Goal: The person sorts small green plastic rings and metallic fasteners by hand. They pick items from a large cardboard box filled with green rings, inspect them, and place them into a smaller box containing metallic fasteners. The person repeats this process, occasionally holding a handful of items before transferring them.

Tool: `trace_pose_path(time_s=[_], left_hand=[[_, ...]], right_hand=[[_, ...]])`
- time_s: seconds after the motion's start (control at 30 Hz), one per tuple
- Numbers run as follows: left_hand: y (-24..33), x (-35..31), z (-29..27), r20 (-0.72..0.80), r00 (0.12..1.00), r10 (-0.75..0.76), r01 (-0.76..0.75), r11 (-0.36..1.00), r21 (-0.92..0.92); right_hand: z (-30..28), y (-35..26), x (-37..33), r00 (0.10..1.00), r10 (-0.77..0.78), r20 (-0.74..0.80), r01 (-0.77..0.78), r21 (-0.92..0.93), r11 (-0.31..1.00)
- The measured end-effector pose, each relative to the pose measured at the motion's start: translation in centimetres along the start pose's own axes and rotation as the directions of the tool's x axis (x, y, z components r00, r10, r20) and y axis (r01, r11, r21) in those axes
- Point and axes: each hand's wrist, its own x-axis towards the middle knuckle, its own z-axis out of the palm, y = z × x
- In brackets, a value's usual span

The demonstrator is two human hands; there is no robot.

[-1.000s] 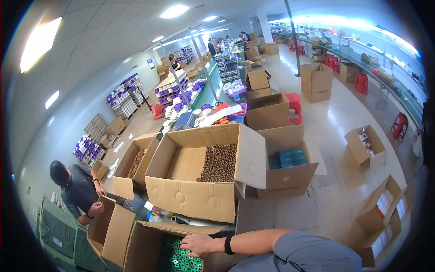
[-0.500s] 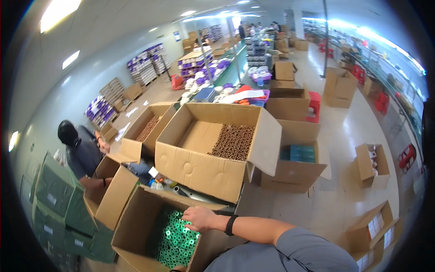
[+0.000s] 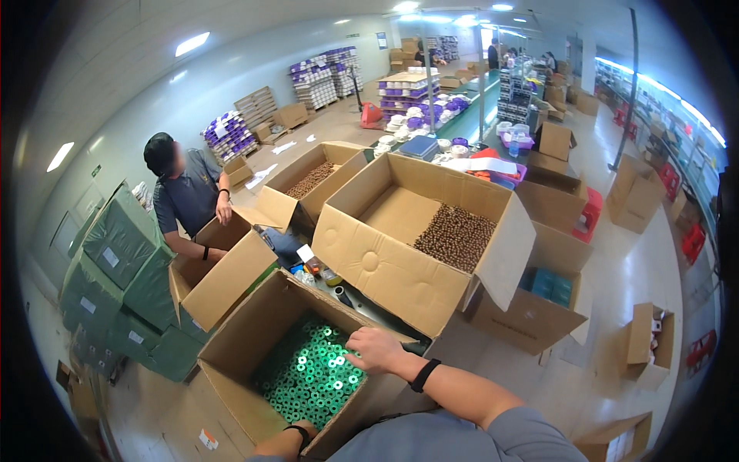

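Observation:
A deep cardboard box (image 3: 231, 373) stands in front of me, holding a layer of small shiny green ring-shaped pieces (image 3: 312, 377). My right hand (image 3: 375, 350) is over the right part of those pieces, inside the box's right side. Its fingers bend inward, and anything between them is too small to make out. At the near wall is my left hand (image 3: 304, 427), low beside the green pieces. Its fingers are hidden from view. A dark band circles each wrist.
A large carton (image 3: 377, 254) with brown beads (image 3: 456, 237) stands beyond, beside another bead carton (image 3: 331, 154). At left, a co-worker (image 3: 188, 192) reaches into an open box (image 3: 231, 281), near green wrapped bales (image 3: 115, 258). Tools and bottles (image 3: 327, 276) lie between the boxes.
My view has swung left, so the scene sits further right. More of my left hand and wrist shows now. The co-worker's head has turned and lifted. My right hand stays over the green pieces.

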Motion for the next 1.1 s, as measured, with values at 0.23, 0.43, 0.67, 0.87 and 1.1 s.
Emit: trace_pose_path(time_s=[0.23, 0.43, 0.67, 0.87, 1.1], left_hand=[[0.0, -1.3, 0.3, -0.117, 0.993, 0.021, -0.024, 0.999, -0.028], [2.3, -5.8, -1.6, -0.077, 0.997, 0.012, -0.017, 0.998, -0.060], [1.2, -3.0, -0.2, -0.144, 0.989, 0.016, -0.020, 0.999, -0.031], [0.2, -0.5, 0.8, -0.238, 0.971, -0.016, -0.006, 0.996, -0.090], [0.0, -9.6, -8.2, -0.468, 0.882, 0.051, -0.172, 0.960, -0.219]], right_hand=[[-0.3, -0.4, 0.3, 0.999, -0.028, -0.034, 0.028, 0.000, 1.000], [-0.6, -0.3, 0.0, 1.000, 0.012, 0.006, -0.012, -0.014, 1.000], [-0.1, -0.3, 0.0, 0.999, -0.006, -0.031, 0.006, -0.006, 1.000], [-0.2, -0.3, 0.1, 1.000, 0.019, -0.013, -0.019, -0.026, 0.999], [0.3, 0.0, 1.4, 0.993, -0.067, -0.097, 0.074, 0.072, 0.995]])
